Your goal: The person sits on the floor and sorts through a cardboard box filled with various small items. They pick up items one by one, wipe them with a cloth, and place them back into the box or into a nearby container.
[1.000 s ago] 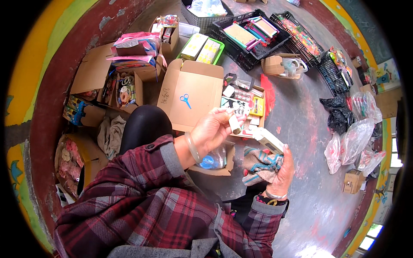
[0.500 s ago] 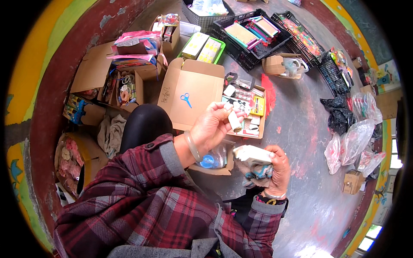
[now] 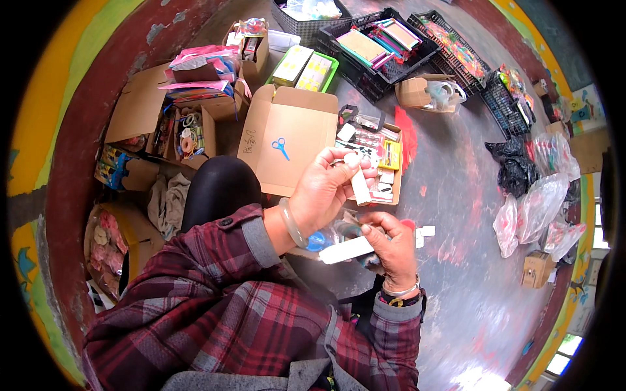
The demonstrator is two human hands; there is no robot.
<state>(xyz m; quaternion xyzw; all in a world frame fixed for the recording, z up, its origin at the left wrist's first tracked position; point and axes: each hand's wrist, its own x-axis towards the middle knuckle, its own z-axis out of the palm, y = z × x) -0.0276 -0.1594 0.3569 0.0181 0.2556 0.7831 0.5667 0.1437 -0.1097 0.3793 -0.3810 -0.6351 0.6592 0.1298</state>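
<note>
My left hand [image 3: 324, 184] pinches a small, narrow whitish block [image 3: 360, 188] between thumb and fingers, above the box of small goods [image 3: 389, 176]. Lower and to the right, my right hand [image 3: 393, 251] grips a longer flat white bar [image 3: 345, 250], its free end pointing left. A crumpled greyish cloth [image 3: 372, 262] shows partly beneath that bar, in the same hand. Just beyond the right fingers, a small white piece [image 3: 426, 232] shows; I cannot tell whether it is held. Blue scissors [image 3: 280, 148] lie on an open cardboard flap [image 3: 293, 124] past my left hand.
Cardboard boxes with tape rolls [image 3: 190, 137] and pink packets [image 3: 202, 65] stand at left. Black crates [image 3: 375, 81] and a green tray [image 3: 331, 78] stand at the far side. Plastic bags [image 3: 541, 202] lie at right on the grey floor [image 3: 456, 293]. My knee [image 3: 222, 189] rises at left.
My right hand has moved left and turned, swinging the white bar lower and to the left. The block in my left hand has tilted, showing a longer white side.
</note>
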